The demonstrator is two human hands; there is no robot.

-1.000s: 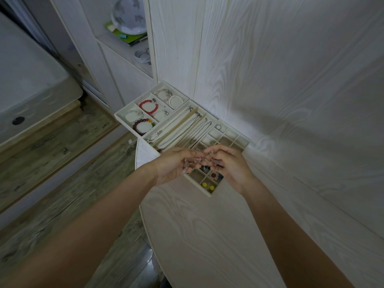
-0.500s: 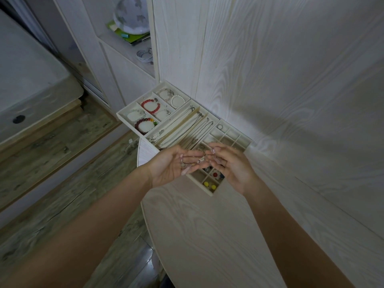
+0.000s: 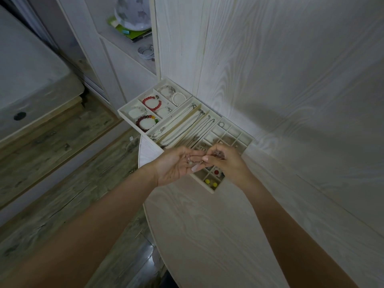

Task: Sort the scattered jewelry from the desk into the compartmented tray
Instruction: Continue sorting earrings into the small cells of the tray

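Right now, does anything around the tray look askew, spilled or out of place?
Nothing looks spilled or broken. One oddity: the tray juts past the desk edge at its far left end, over the floor. The bracelets and necklaces lie within their compartments.

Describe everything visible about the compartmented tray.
The compartmented tray looks like pale cream plastic or wood and lies flat in the desk's far corner against the wood-grain wall. Its far-left section holds beaded bracelets, red, white and mixed. The middle long slots hold silver chains. The near-right grid of small cells holds a ring and yellow beads. The left hand and right hand hover over the grid, hiding some cells.
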